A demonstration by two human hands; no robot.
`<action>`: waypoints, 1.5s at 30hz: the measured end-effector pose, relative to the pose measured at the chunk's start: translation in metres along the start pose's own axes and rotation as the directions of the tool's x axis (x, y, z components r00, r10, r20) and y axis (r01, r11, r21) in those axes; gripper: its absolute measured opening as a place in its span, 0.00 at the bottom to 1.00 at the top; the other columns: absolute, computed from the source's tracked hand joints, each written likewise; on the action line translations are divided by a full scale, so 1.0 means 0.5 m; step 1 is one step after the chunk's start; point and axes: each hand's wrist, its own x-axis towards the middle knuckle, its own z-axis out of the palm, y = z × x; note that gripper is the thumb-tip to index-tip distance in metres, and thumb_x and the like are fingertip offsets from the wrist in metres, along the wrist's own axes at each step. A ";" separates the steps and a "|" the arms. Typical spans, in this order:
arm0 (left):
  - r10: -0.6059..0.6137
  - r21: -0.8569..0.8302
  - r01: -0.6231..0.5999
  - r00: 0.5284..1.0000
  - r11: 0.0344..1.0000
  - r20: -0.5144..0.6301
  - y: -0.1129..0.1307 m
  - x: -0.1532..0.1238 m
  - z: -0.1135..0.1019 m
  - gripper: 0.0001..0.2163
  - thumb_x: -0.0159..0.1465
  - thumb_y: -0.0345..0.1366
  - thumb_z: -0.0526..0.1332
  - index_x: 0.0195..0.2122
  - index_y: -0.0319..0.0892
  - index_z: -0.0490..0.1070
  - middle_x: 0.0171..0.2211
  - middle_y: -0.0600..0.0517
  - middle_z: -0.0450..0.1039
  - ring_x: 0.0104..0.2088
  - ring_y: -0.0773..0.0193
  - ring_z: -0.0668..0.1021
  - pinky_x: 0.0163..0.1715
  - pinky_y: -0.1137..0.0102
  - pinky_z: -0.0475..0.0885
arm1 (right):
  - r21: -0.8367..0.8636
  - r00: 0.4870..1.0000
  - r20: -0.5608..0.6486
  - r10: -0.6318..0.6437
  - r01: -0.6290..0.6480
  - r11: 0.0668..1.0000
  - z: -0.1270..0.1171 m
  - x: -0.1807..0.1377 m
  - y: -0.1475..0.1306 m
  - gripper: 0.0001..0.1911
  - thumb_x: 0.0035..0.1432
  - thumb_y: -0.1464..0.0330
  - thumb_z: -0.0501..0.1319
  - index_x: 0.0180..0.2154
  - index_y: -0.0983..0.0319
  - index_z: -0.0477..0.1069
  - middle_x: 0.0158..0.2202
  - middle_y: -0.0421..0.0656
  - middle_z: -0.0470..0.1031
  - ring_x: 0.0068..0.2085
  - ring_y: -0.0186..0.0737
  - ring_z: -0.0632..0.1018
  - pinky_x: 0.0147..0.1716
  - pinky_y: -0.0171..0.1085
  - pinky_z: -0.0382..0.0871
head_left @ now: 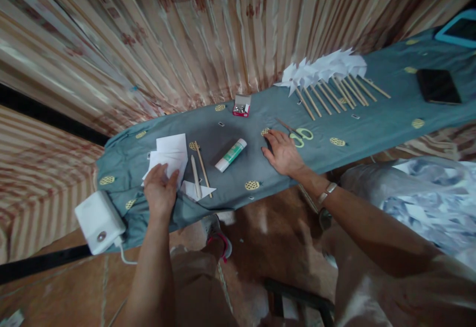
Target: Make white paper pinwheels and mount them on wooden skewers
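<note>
Under the fingers of my left hand [160, 193] lies a small pile of white paper sheets [173, 144]; the hand grips the upper sheets at their near edge, its fingertips partly hidden. My right hand [283, 153] rests palm down on the tablecloth, fingers apart and nothing in it. Just beyond it are scissors [300, 136] with light green handles. Between the hands lies a glue stick [231, 155] with a green label. Closer to my left hand are a pale pointed tool [196, 177], a thin wooden stick [203, 168] and a white paper triangle [189, 189].
White paper pinwheels [323, 69] on several wooden sticks lie at the back right. A small red box [241, 106] of metal pins stands by the curtain. A black phone [438, 86] lies far right; a white device [100, 222] with a cable sits at the left edge.
</note>
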 end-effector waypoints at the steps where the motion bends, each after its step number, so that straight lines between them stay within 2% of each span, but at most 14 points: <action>1: 0.001 0.024 0.000 1.000 1.000 -0.005 -0.001 0.001 0.001 0.20 0.59 0.45 0.60 0.48 0.37 0.73 0.54 0.40 0.72 0.58 0.49 0.71 0.62 0.55 0.62 | 0.004 1.000 -0.005 -0.003 0.004 1.000 0.000 0.000 0.000 0.26 0.66 0.61 0.49 0.59 0.69 0.64 0.62 0.57 0.66 0.61 0.58 0.65 0.57 0.54 0.60; 5: 0.028 0.095 -0.025 0.999 0.995 -0.028 0.002 0.000 0.003 0.18 0.58 0.43 0.61 0.45 0.39 0.75 0.53 0.40 0.74 0.57 0.49 0.72 0.60 0.56 0.64 | 0.007 1.000 -0.024 -0.010 0.011 1.000 -0.001 0.000 0.000 0.26 0.66 0.61 0.50 0.59 0.69 0.64 0.62 0.57 0.67 0.60 0.59 0.66 0.56 0.54 0.62; 8: 0.054 0.094 -0.050 0.998 0.994 -0.043 0.007 -0.002 -0.004 0.14 0.61 0.41 0.57 0.41 0.39 0.76 0.47 0.41 0.78 0.51 0.50 0.77 0.55 0.57 0.68 | 0.004 1.000 -0.027 -0.010 0.010 1.000 -0.002 0.000 0.000 0.26 0.66 0.61 0.51 0.59 0.70 0.65 0.62 0.56 0.67 0.60 0.59 0.66 0.55 0.54 0.62; 11: -0.059 0.062 0.065 0.994 0.996 -0.093 0.010 0.002 -0.017 0.12 0.61 0.39 0.57 0.35 0.38 0.77 0.36 0.43 0.80 0.42 0.50 0.80 0.46 0.59 0.72 | 0.009 0.999 -0.033 -0.013 0.014 1.000 -0.002 0.001 -0.001 0.25 0.66 0.62 0.51 0.58 0.70 0.65 0.61 0.56 0.67 0.60 0.58 0.66 0.56 0.53 0.62; 15: -0.235 -0.082 0.224 0.958 0.971 -0.163 0.011 0.012 -0.025 0.08 0.54 0.35 0.63 0.30 0.37 0.78 0.27 0.49 0.79 0.34 0.54 0.80 0.40 0.64 0.73 | 0.013 1.000 -0.023 -0.011 0.012 1.000 -0.004 0.002 -0.002 0.26 0.65 0.62 0.52 0.58 0.71 0.65 0.62 0.57 0.67 0.61 0.59 0.66 0.56 0.54 0.62; 21: -0.330 -0.195 0.290 0.919 0.937 -0.216 0.017 0.018 -0.024 0.05 0.51 0.30 0.64 0.29 0.35 0.78 0.25 0.51 0.79 0.32 0.56 0.81 0.37 0.66 0.75 | 0.016 1.000 -0.030 -0.005 0.006 1.000 -0.003 0.001 -0.002 0.25 0.66 0.62 0.51 0.58 0.70 0.65 0.62 0.57 0.67 0.60 0.59 0.66 0.55 0.55 0.63; 27: -0.384 -0.260 0.327 0.899 0.909 -0.211 0.018 0.019 -0.026 0.04 0.49 0.30 0.67 0.27 0.36 0.78 0.23 0.53 0.78 0.30 0.58 0.80 0.37 0.66 0.74 | 0.011 0.999 -0.034 -0.014 0.014 1.000 0.001 0.000 0.003 0.26 0.65 0.62 0.52 0.59 0.70 0.65 0.61 0.56 0.67 0.60 0.58 0.66 0.57 0.54 0.61; 38: -0.409 -0.309 0.341 0.892 0.888 -0.190 0.038 0.017 -0.036 0.05 0.48 0.31 0.68 0.20 0.38 0.73 0.16 0.60 0.66 0.21 0.69 0.68 0.28 0.73 0.65 | 0.010 0.999 -0.031 -0.018 0.018 1.000 0.004 0.000 0.004 0.26 0.65 0.61 0.52 0.59 0.70 0.65 0.62 0.56 0.67 0.60 0.59 0.66 0.57 0.54 0.61; 43: -0.366 -0.306 0.307 0.917 0.901 -0.159 0.039 0.009 -0.046 0.14 0.53 0.36 0.65 0.15 0.39 0.66 0.13 0.62 0.52 0.19 0.72 0.58 0.21 0.74 0.56 | 0.001 0.999 -0.028 -0.014 0.014 1.000 0.001 0.000 0.002 0.26 0.65 0.61 0.51 0.59 0.70 0.65 0.62 0.57 0.67 0.60 0.58 0.66 0.56 0.54 0.62; 45: -0.360 -0.301 0.305 0.922 0.904 -0.145 0.037 0.009 -0.047 0.16 0.55 0.37 0.63 0.13 0.39 0.63 0.12 0.62 0.49 0.19 0.72 0.56 0.21 0.74 0.54 | -0.003 0.999 -0.029 -0.014 0.014 1.000 0.000 0.001 0.001 0.26 0.65 0.62 0.52 0.58 0.70 0.65 0.61 0.56 0.67 0.60 0.58 0.66 0.56 0.53 0.62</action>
